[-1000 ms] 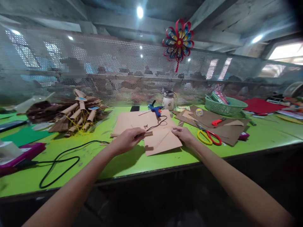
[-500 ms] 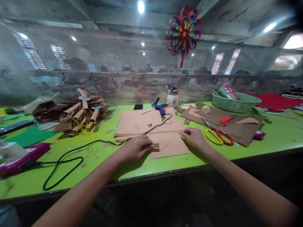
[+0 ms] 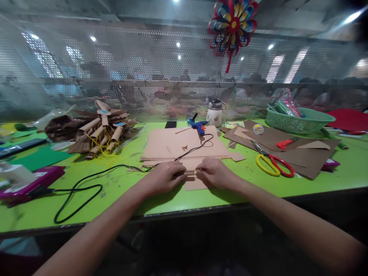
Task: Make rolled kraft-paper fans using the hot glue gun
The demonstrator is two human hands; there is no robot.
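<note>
A sheet of tan paper (image 3: 193,185), partly folded into narrow pleats, lies near the front edge of the green table (image 3: 120,191). My left hand (image 3: 162,177) grips the folded end from the left, fingers curled on it. My right hand (image 3: 214,173) presses and pinches the same folded strip from the right, almost touching the left hand. Behind them lies a stack of tan paper sheets (image 3: 175,145) with a black cable (image 3: 86,188) running across it.
Yellow and red scissors (image 3: 271,163) and a red cutter (image 3: 284,143) lie on brown card at the right. A blue glue gun (image 3: 199,127), a white jar (image 3: 215,114), a green basket (image 3: 299,120) and a pile of paper rolls (image 3: 97,132) stand behind. A paper pinwheel (image 3: 232,25) hangs on the mesh screen.
My right hand has come left from the sheet's far edge and now meets the left hand on the folded strip. The sheet looks narrower, more folded up.
</note>
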